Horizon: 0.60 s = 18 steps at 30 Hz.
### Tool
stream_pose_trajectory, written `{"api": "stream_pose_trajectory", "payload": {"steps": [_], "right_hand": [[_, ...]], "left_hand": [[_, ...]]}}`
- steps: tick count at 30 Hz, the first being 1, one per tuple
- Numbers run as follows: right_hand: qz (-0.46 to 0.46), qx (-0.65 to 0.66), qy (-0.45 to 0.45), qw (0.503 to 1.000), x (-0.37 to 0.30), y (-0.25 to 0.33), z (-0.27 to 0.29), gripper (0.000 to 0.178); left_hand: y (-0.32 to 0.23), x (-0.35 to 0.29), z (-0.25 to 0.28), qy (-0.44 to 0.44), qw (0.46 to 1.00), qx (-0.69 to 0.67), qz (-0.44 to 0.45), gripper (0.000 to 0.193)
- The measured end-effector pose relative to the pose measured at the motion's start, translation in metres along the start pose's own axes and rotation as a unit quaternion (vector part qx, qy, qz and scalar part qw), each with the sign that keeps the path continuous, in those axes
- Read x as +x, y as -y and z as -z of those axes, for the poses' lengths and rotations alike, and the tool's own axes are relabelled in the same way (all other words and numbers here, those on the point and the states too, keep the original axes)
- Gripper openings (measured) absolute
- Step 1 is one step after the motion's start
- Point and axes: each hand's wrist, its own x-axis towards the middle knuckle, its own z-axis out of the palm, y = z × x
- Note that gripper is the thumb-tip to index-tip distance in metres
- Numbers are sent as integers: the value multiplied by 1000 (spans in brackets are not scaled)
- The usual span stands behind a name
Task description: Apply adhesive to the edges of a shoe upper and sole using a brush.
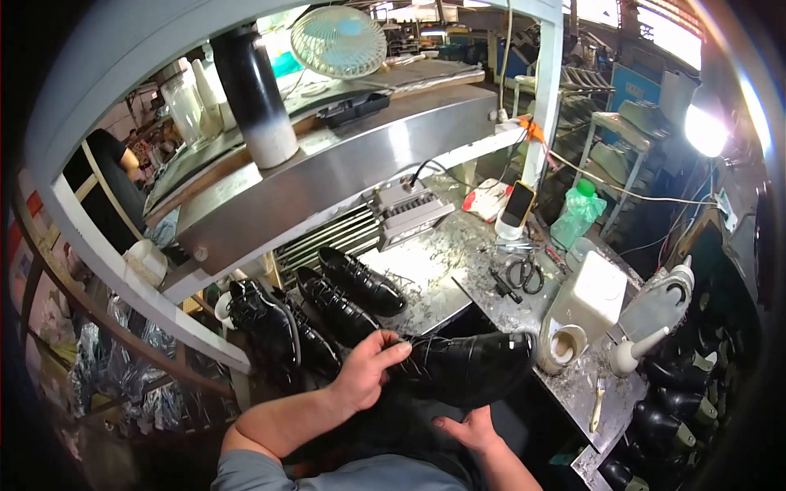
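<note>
A glossy black lace-up shoe (471, 368) is in front of me, its toe pointing right. My left hand (368, 372) is closed on its heel and opening end, with the thumb on top near the laces. Below the shoe's near side is my right hand (473, 431). Its thumb stretches out to the left, while its other fingers go out of sight at the shoe's lower edge. Whether they grip the shoe does not show. More black lace-up shoes stand to the left, one (360, 282) on the bench and another (266, 323) farther left.
On the littered metal bench (438, 254) lie scissors (524, 277) and a brush (598, 405). A white container (585, 299), a small pot (565, 344) and a green-capped bottle (579, 213) stand at right. A metal heater-like unit (409, 214) sits under the steel beam (352, 155). Black shoe parts (667, 430) fill the lower right.
</note>
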Motion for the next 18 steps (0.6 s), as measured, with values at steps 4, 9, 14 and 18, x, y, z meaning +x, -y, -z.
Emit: {"api": "stream_pose_trajectory", "payload": {"steps": [4,9,14,18], "right_hand": [[-17,93,-103,990,-14,-33,-2,81],[-69,185,-84,977,-32,-47,-3,80],[-143,259,-104,949,-36,-49,21,79],[-242,387,-66,887,-30,-35,31,77]], "left_hand": [[24,-4,-2,48,982,-157,92,15],[46,-10,4,37,978,-169,116,18],[16,6,14,111,978,169,43,26],[3,27,14,54,949,306,-45,32]]}}
